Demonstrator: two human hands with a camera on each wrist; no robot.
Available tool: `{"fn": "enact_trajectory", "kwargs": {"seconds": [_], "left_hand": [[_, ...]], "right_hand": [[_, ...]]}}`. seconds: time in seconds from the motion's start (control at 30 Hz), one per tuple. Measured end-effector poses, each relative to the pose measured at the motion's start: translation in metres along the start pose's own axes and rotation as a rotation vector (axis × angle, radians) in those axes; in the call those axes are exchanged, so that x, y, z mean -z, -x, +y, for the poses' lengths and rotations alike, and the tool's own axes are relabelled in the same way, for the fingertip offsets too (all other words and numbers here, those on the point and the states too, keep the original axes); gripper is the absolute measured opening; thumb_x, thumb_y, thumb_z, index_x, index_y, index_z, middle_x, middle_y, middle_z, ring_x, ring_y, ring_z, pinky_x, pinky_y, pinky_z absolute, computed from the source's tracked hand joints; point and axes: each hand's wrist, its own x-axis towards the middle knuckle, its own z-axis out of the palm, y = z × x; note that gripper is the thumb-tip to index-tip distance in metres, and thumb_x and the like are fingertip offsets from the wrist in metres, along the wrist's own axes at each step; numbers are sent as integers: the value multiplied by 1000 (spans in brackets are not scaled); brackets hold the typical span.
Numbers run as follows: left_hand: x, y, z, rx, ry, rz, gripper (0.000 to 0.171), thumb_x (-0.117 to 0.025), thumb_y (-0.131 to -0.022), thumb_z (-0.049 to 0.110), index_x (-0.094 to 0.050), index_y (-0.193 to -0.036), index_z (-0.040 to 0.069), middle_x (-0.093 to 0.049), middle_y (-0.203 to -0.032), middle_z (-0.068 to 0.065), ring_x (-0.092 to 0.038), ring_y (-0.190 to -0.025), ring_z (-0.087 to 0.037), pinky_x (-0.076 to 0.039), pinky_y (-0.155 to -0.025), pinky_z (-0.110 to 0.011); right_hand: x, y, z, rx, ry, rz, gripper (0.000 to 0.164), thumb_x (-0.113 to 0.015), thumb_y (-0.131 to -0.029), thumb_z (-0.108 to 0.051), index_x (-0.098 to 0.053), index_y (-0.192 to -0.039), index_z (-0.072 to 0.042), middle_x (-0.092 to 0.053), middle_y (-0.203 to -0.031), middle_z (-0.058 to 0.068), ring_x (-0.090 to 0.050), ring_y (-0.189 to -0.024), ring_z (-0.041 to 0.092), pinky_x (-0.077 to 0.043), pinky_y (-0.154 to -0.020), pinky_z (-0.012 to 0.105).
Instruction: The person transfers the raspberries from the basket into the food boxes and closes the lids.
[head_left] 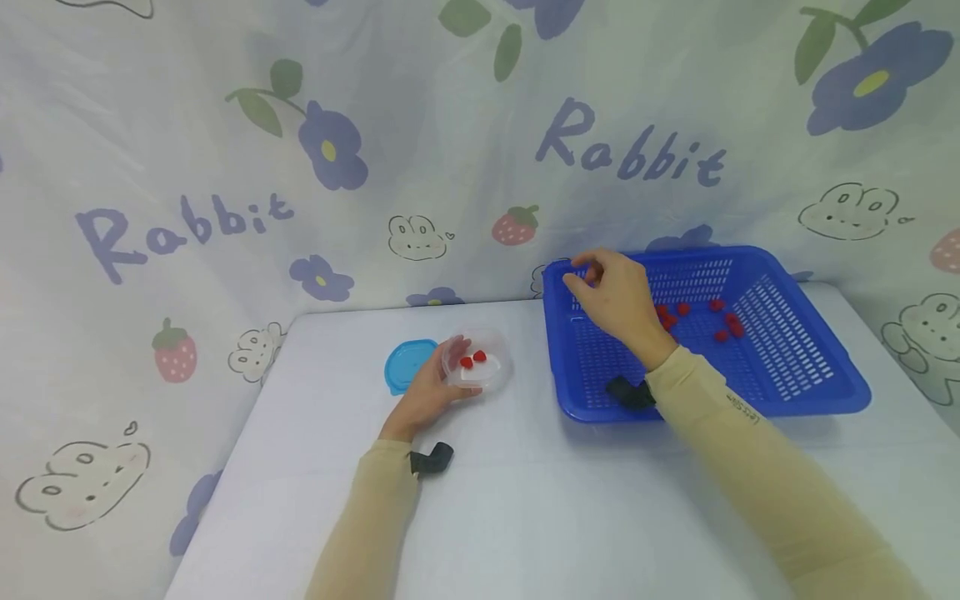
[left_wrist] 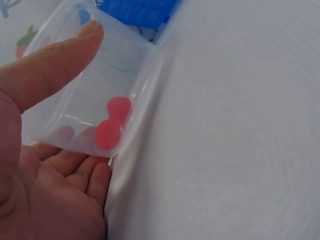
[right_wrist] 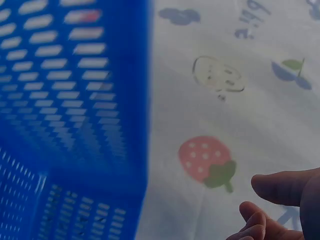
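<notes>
My left hand [head_left: 424,398] holds a small clear plastic container [head_left: 495,375] on the table, thumb along one side and fingers curled at the other. Inside the container lie two red raspberries [left_wrist: 119,109], seen through its wall in the left wrist view. My right hand [head_left: 621,298] is over the left part of a blue plastic basket [head_left: 825,367], its fingers loosely curled. A gap shows between that thumb and fingertips in the right wrist view, with nothing held there. Several more raspberries [head_left: 733,323] lie on the basket floor, some partly hidden behind the right hand.
A light blue lid [head_left: 403,367] lies flat on the white table [head_left: 525,500], just left of the container. Behind the table hangs a printed curtain [head_left: 450,150], close to the basket's back edge. The basket's raised walls surround the loose raspberries.
</notes>
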Motion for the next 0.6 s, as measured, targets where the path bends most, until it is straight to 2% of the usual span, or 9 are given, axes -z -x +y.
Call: {"fn": "enact_trajectory", "kwargs": {"seconds": [0.4,0.6], "left_hand": [[1,-2,-3,-12,-6,-9,90,-80,-71,32,-29,-144,19,-42,-141,7,-31,-133,-13,-22,-109,-51],[0,0,-1,2,-7,5,90,-81,-71,29,-30,-144,20,-43,-140,9,-32,-132,-11,-23,-109,-50]], "right_hand": [[9,-22,55,-126,150,-87,32,-61,-87,-25,-64,-108,-1,-60,-84,14,-54,-62,25,-44,-59,39],[15,-27,71,-162,228,-163,35,-61,-86,-24,-63,-108,3,-64,-78,16,-58,-61,25,-49,-58,41]]}}
